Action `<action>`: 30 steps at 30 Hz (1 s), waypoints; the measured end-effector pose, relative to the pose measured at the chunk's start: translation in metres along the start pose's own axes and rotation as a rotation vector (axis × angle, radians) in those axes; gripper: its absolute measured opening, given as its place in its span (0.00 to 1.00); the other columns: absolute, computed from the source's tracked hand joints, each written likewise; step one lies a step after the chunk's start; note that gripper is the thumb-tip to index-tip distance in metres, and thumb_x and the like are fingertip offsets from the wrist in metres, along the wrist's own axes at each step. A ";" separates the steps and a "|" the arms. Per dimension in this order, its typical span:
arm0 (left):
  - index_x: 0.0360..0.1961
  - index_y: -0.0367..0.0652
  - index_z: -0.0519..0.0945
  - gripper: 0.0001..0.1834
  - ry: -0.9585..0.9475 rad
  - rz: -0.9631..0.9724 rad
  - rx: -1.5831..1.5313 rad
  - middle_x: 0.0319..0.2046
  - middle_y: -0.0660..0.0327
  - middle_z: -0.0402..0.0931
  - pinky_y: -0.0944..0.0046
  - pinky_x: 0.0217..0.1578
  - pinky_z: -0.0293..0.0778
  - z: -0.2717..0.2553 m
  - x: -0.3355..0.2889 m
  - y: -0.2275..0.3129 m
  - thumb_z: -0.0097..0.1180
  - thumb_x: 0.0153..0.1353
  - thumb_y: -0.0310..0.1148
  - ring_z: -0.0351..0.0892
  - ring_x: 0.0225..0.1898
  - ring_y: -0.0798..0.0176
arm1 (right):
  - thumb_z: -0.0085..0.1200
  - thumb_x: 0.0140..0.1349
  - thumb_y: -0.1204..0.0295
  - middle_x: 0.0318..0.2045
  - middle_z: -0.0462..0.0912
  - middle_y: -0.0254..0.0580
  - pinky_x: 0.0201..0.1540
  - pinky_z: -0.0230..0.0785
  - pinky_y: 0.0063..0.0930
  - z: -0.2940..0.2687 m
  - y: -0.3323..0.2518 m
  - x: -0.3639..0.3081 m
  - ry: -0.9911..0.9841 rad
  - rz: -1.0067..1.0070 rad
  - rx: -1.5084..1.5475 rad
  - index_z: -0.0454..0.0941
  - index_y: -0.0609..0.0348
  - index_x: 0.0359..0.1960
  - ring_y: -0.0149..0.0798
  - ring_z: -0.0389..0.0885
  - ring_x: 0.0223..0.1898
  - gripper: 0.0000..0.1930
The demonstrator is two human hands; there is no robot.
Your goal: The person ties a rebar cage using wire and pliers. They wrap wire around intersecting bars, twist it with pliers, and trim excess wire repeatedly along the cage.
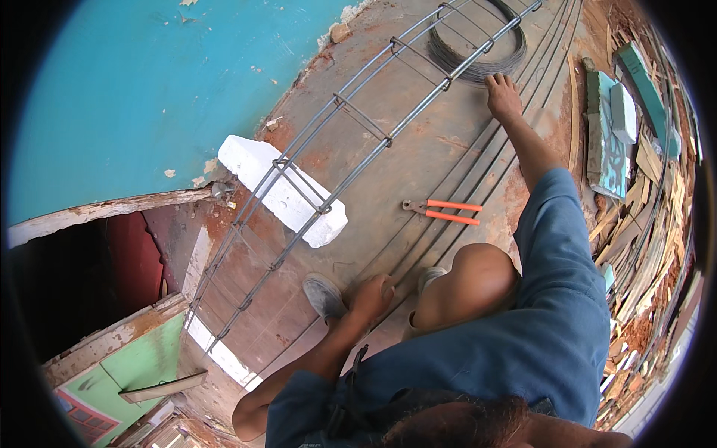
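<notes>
My right hand reaches far forward, its fingers bent down at the near edge of a coil of dark wire. Whether it grips a strand there is too small to make out. Low in the middle, beside my shoe, my left hand is closed, and anything inside it is hidden. Between the two hands a pair of nippers with orange handles lies on the floor, its jaws pointing left. To their left a long rebar cage runs diagonally, its lower part across a white block.
Several loose steel rods lie along the concrete floor under my arms. A turquoise wall stands at the left, above a dark opening. Painted rubble pieces and wood scraps are heaped at the right.
</notes>
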State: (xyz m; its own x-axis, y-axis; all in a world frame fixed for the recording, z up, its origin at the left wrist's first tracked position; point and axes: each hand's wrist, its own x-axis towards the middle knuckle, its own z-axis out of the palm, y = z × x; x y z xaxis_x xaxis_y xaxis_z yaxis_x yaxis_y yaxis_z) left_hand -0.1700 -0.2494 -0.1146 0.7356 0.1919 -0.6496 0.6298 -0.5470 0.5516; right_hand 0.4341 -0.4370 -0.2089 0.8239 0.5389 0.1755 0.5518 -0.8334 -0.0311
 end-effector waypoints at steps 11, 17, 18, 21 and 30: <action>0.61 0.34 0.81 0.25 0.232 0.048 -1.210 0.52 0.49 0.86 0.50 0.64 0.76 0.020 0.057 0.116 0.46 0.84 0.46 0.85 0.56 0.47 | 0.63 0.69 0.75 0.38 0.80 0.43 0.49 0.75 0.47 -0.142 -0.139 -0.267 -0.238 -0.503 0.916 0.78 0.53 0.44 0.54 0.81 0.45 0.07; 0.28 0.51 0.62 0.28 0.216 0.269 -1.243 0.21 0.68 0.58 0.58 0.36 0.75 -0.032 0.052 0.196 0.41 0.85 0.55 0.63 0.24 0.67 | 0.68 0.71 0.66 0.40 0.84 0.45 0.44 0.78 0.48 -0.143 -0.159 -0.343 -0.335 0.037 1.082 0.81 0.53 0.44 0.55 0.85 0.43 0.09; 0.28 0.51 0.63 0.28 0.249 0.267 -1.195 0.21 0.69 0.58 0.59 0.33 0.73 -0.036 0.049 0.202 0.41 0.86 0.56 0.63 0.23 0.68 | 0.67 0.71 0.67 0.39 0.84 0.46 0.43 0.78 0.48 -0.152 -0.155 -0.340 -0.315 0.011 1.076 0.81 0.54 0.44 0.54 0.85 0.42 0.08; 0.28 0.51 0.63 0.30 0.359 0.200 -1.090 0.19 0.70 0.58 0.65 0.22 0.62 -0.059 0.042 0.214 0.39 0.85 0.59 0.58 0.18 0.70 | 0.66 0.71 0.70 0.38 0.84 0.46 0.42 0.77 0.47 -0.166 -0.143 -0.336 -0.248 -0.085 1.031 0.83 0.54 0.44 0.54 0.85 0.41 0.06; 0.33 0.52 0.66 0.22 0.638 0.383 -1.062 0.22 0.73 0.54 0.69 0.16 0.48 -0.304 0.007 0.229 0.47 0.84 0.53 0.48 0.17 0.76 | 0.68 0.65 0.72 0.41 0.84 0.41 0.50 0.77 0.46 -0.176 -0.040 -0.351 0.044 -0.042 0.735 0.87 0.49 0.47 0.52 0.83 0.46 0.10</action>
State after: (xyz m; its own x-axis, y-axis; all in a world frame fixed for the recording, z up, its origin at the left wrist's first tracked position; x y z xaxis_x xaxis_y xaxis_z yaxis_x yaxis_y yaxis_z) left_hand 0.0552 -0.1254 0.1664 0.7150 0.6809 -0.1589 0.0265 0.2006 0.9793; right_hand 0.1002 -0.6141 -0.0960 0.8026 0.5504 0.2299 0.5399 -0.5065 -0.6722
